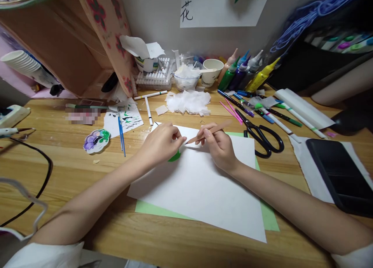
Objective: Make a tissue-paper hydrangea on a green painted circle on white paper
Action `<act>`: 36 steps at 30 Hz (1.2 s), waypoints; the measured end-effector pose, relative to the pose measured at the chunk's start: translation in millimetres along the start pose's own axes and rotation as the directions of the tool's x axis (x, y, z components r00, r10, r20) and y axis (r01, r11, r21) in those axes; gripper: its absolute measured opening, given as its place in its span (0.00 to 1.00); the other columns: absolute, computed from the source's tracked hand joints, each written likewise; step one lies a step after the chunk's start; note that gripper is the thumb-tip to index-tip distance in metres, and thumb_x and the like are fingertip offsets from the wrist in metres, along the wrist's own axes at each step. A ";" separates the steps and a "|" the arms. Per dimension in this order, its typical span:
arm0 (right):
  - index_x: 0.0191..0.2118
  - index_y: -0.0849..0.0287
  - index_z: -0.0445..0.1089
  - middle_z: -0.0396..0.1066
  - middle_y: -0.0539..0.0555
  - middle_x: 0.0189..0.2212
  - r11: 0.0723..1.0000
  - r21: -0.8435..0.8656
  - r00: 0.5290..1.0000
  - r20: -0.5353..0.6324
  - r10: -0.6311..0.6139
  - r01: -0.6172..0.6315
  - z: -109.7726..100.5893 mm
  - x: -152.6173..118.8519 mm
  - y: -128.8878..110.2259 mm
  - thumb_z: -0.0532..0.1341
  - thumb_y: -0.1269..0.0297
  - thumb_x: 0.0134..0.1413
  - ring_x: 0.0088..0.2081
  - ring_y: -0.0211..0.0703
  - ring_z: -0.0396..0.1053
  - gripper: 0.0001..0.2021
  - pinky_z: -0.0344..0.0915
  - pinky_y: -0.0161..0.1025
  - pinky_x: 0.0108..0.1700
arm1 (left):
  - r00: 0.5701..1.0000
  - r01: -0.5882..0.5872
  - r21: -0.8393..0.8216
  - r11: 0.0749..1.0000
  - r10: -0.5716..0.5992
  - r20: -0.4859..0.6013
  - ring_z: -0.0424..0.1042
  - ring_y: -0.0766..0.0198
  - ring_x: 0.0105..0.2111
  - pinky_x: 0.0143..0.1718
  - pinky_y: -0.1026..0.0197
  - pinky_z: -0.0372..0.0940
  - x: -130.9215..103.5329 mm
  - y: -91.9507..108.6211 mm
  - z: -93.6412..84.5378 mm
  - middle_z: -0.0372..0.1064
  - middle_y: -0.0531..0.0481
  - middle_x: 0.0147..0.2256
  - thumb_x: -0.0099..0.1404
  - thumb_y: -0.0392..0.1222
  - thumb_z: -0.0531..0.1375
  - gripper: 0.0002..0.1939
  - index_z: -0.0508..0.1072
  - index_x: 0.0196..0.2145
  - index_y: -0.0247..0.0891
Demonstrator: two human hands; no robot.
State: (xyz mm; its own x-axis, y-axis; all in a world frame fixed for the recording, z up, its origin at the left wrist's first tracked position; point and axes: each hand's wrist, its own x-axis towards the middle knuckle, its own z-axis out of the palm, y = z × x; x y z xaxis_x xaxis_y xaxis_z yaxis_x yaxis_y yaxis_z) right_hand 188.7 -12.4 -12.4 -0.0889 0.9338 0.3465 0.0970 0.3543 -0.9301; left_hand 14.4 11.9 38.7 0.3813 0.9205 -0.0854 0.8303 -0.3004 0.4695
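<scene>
My left hand (164,141) hovers over the white paper sheet (204,190) with thumb and fingers pinched together. Whatever sits in the pinch is too small to make out. Just below that hand, a small round-edged green piece (175,156) shows on the sheet, partly covered by it. In my right hand (217,143) is a brown, flat-looking wooden stick (217,128), slanted down to the left. Its narrow tip comes close to my left thumb; whether they touch I cannot tell. A light green sheet (163,210) lies under the white one.
Black scissors (258,136) and several markers (279,122) lie to the right, by a dark phone-like slab (339,174). Behind are crumpled white tissue (189,102), a paper cup (211,72) and paint bottles (229,75). Blue brushes (121,134) and a paint palette (96,140) lie left.
</scene>
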 end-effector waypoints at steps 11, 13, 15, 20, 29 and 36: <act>0.32 0.58 0.65 0.64 0.51 0.30 1.000 0.010 1.000 -0.005 -0.018 0.018 -0.9 -0.4 -0.9 0.49 0.60 0.63 0.28 0.35 0.66 0.13 0.63 0.36 0.32 | 0.994 0.064 0.039 0.997 -0.060 -0.093 0.66 0.55 0.36 0.35 0.57 0.58 -4.6 0.8 -1.8 0.68 0.46 0.32 0.62 0.51 0.54 0.15 0.69 0.29 0.36; 0.32 0.58 0.65 0.63 0.51 0.31 1.000 0.014 1.000 0.001 -0.020 0.020 -1.1 -0.3 -0.4 0.49 0.61 0.63 0.28 0.35 0.66 0.12 0.63 0.36 0.32 | 0.996 0.046 0.102 0.994 -0.038 -0.077 0.65 0.54 0.38 0.36 0.56 0.58 -5.7 2.0 -0.4 0.67 0.44 0.34 0.61 0.50 0.55 0.14 0.70 0.29 0.36; 0.32 0.58 0.65 0.63 0.50 0.31 0.999 0.018 1.000 0.008 -0.026 0.026 -1.2 -0.1 0.4 0.49 0.62 0.63 0.28 0.34 0.66 0.12 0.62 0.36 0.32 | 1.000 0.015 0.132 0.991 -0.013 -0.013 0.65 0.55 0.37 0.36 0.57 0.59 -5.4 2.9 0.8 0.67 0.44 0.32 0.61 0.47 0.55 0.12 0.70 0.28 0.36; 0.33 0.58 0.65 0.63 0.50 0.30 0.999 0.025 0.999 0.016 -0.045 0.044 -1.7 -0.4 1.8 0.49 0.64 0.63 0.29 0.34 0.66 0.11 0.62 0.35 0.32 | 0.998 -0.004 0.069 0.998 0.000 0.061 0.67 0.58 0.34 0.34 0.59 0.58 -2.5 2.9 -1.7 0.68 0.46 0.31 0.61 0.45 0.54 0.11 0.70 0.27 0.36; 0.35 0.58 0.67 0.66 0.51 0.33 1.000 0.004 0.996 0.082 -0.028 0.028 -1.8 -0.5 1.7 0.50 0.64 0.63 0.30 0.34 0.67 0.11 0.63 0.35 0.33 | 0.995 0.062 0.043 0.997 -0.066 0.076 0.67 0.57 0.34 0.31 0.59 0.57 -1.6 -0.2 -3.1 0.71 0.46 0.31 0.58 0.48 0.56 0.12 0.72 0.27 0.37; 0.34 0.59 0.69 0.68 0.54 0.39 0.999 -0.044 0.999 0.052 0.000 0.002 -4.7 -3.1 3.5 0.54 0.64 0.60 0.30 0.34 0.68 0.08 0.65 0.36 0.33 | 0.984 0.038 0.021 0.999 -0.034 -0.173 0.67 0.60 0.34 0.35 0.60 0.58 -2.4 -13.5 -14.8 0.70 0.49 0.32 0.63 0.46 0.53 0.11 0.70 0.31 0.37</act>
State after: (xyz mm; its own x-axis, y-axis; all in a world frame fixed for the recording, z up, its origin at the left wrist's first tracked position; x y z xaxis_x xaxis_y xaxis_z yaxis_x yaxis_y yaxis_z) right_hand 193.9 -13.8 -16.2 -0.1401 0.9301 0.3397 0.1406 0.3583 -0.9230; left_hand -3.7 17.4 45.6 0.2771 0.9594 0.0522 0.8524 -0.2706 0.4474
